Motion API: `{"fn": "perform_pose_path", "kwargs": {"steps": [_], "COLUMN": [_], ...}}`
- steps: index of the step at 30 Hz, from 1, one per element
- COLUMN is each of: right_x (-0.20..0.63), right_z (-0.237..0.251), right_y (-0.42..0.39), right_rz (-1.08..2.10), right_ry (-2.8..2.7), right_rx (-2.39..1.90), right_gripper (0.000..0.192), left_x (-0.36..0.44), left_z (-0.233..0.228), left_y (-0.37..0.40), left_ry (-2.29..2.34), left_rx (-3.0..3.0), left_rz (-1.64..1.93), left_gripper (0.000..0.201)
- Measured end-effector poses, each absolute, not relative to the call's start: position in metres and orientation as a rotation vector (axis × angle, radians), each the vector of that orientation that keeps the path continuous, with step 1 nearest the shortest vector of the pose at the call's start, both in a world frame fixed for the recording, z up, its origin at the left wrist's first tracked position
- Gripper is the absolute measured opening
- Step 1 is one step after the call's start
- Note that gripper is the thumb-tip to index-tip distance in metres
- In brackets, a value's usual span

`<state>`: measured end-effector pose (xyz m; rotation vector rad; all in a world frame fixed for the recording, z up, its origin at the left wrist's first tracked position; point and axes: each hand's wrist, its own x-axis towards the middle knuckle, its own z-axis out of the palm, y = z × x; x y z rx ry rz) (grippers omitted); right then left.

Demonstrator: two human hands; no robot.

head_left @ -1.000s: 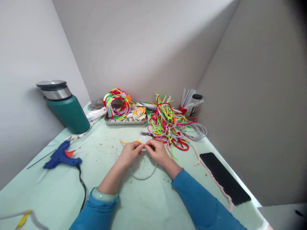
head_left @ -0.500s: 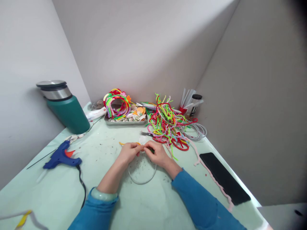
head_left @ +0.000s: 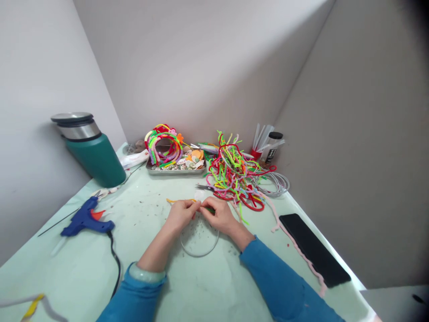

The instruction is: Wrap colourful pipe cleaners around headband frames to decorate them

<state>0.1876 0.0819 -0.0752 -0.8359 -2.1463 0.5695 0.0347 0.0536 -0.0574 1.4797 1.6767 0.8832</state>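
The left hand (head_left: 181, 215) and right hand (head_left: 220, 213) pinch the grey wire loop (head_left: 200, 256) curving between the wrists, an orange pipe cleaner (head_left: 172, 201) poking out beyond the left. Likely light, springy wire and soft fuzz, best gripped near the ends.

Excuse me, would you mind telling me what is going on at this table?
A person's left hand and right hand meet over the table, holding a thin grey loop and an orange strand between them. The fingers hide exactly where the two come together. Scissors lie just beyond the hands, beside a tangled colourful pile, and a blue glue gun lies to the left.
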Motion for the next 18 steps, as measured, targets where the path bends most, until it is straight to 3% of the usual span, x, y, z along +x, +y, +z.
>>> {"fn": "perform_pose_path", "kwargs": {"steps": [18], "right_x": [0.1873], "right_z": [-0.074], "right_y": [0.081], "right_rz": [0.479], "right_ry": [-2.196], "right_rx": [-0.903], "right_gripper": [0.009], "left_x": [0.0339], "left_z": [-0.0523], "left_y": [0.0532], "left_ry": [1.837], "left_rx": [1.739], "left_rz": [0.869], "left_gripper": [0.035]}}
